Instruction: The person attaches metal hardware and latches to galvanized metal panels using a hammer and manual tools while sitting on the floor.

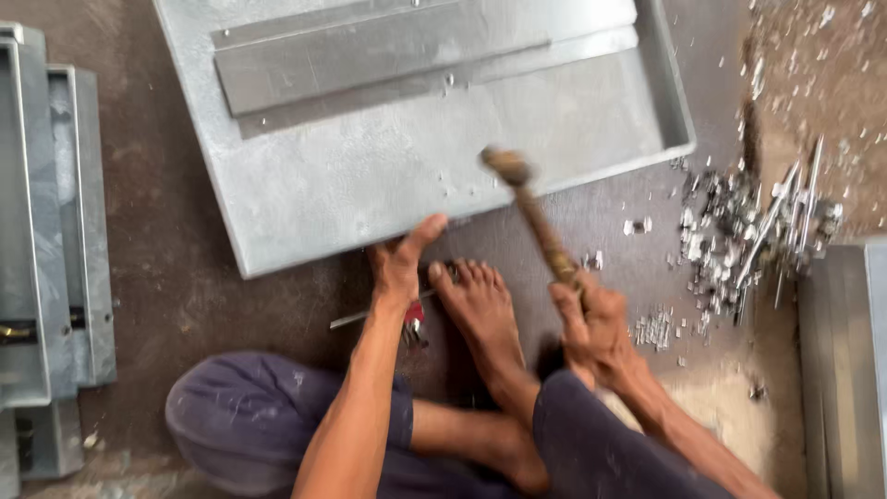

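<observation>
A large grey sheet-metal tray (370, 176) lies flat on the floor ahead of me, with a flat metal strip (370, 60) fixed across its top part. My left hand (399, 263) presses on the tray's near edge, thumb up on the metal. A thin metal rod and a small red tool (413, 316) lie under that wrist. My right hand (591, 323) grips the wooden handle of a hammer (534, 212), whose blurred head is raised over the tray's lower edge. My bare foot (476, 310) rests between the hands.
Stacked grey metal channels (55, 231) stand at the left. A heap of small metal offcuts and rods (748, 226) lies at the right, with more scraps by my right hand. Another metal piece (845, 370) fills the lower right corner. The floor is brown and dusty.
</observation>
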